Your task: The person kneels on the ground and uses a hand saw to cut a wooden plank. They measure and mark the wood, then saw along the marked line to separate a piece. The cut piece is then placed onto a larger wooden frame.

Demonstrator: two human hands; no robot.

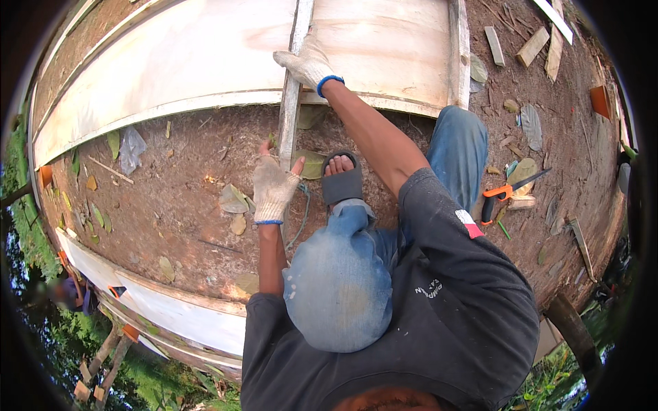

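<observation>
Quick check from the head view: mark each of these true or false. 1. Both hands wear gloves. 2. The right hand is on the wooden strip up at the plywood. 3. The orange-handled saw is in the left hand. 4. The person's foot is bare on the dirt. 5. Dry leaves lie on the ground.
1. True: the left hand and right hand both wear pale work gloves.
2. True: the right hand rests on the wooden strip where it crosses the plywood panel.
3. False: the saw lies on the ground, apart from both hands.
4. False: the foot wears a grey sandal.
5. True: leaves lie scattered on the dirt.
</observation>
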